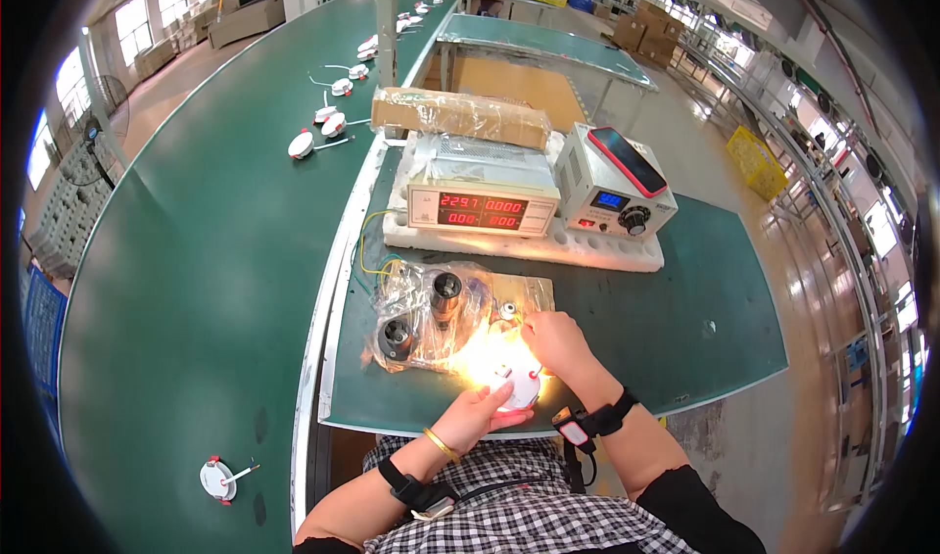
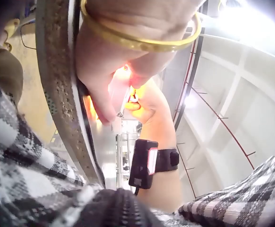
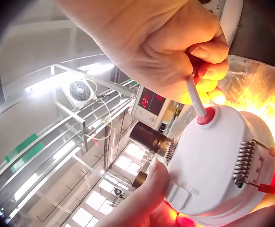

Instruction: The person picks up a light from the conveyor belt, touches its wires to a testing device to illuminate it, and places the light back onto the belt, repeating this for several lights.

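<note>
A round white downlight [image 1: 522, 389] with spring clips is held in my left hand [image 1: 477, 415], thumb on its back housing. Bright light glows from its far side. My right hand [image 1: 560, 346] pinches the downlight's white cable [image 3: 195, 97] close to the red grommet, fingers curled in the right wrist view. The cable's far end is hidden behind these fingers. Just beyond the hands lies a plastic-wrapped test board [image 1: 534, 288] carrying a black lamp holder [image 1: 446, 297] and a second black holder [image 1: 397, 338]. The left wrist view shows the left hand [image 2: 128, 52] at the table's edge.
Behind the board, a meter [image 1: 485, 211] with red digits and a dial-fronted power unit [image 1: 605, 201] sit on white foam. A phone [image 1: 629, 160] lies on the unit. To the left, a green conveyor [image 1: 196, 329] carries several downlights, one downlight [image 1: 217, 480] near me.
</note>
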Motion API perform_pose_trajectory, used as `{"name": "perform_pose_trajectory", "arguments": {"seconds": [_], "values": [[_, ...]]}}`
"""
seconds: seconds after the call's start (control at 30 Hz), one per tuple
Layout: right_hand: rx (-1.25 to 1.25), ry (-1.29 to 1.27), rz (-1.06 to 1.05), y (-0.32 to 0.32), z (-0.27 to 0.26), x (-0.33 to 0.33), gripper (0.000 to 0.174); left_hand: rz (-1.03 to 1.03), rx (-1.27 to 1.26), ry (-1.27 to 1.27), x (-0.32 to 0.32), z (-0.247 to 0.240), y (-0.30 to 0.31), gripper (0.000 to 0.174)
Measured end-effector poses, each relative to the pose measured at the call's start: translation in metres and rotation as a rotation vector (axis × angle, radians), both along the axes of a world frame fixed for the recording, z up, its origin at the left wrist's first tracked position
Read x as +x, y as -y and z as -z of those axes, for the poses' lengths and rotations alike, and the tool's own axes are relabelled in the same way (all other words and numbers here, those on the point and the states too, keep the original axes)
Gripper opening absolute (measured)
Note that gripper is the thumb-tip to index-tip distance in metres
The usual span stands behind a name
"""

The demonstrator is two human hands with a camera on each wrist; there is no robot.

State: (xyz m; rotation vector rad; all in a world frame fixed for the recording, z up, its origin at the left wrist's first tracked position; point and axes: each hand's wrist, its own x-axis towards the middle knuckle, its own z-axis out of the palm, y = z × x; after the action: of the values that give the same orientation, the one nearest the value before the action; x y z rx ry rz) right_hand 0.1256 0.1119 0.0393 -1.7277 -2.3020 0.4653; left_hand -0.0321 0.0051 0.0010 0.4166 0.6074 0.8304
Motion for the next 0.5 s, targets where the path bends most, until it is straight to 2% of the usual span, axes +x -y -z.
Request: {"name": "perform_pose_trajectory", "arguments": {"seconds": [0.3, 0.37, 0.5], "values": [[0.026, -0.031, -0.017, -0.0007, 0.0053, 0.0007, 0.023, -0.03, 0.027, -0.084, 0.0043, -0.0001, 0.0013, 0.04], [0.014, -0.011, -0.028, -0.0003, 0.0055, 0.0006, 0.024, 0.015, 0.036, -0.151, 0.0032, -0.0013, 0.0016, 0.037], [0.001, -0.022, -0.023, 0.001, 0.0007, -0.0005, 0.023, -0.005, 0.032, -0.093, 0.0049, 0.0021, 0.0008, 0.036]]}}
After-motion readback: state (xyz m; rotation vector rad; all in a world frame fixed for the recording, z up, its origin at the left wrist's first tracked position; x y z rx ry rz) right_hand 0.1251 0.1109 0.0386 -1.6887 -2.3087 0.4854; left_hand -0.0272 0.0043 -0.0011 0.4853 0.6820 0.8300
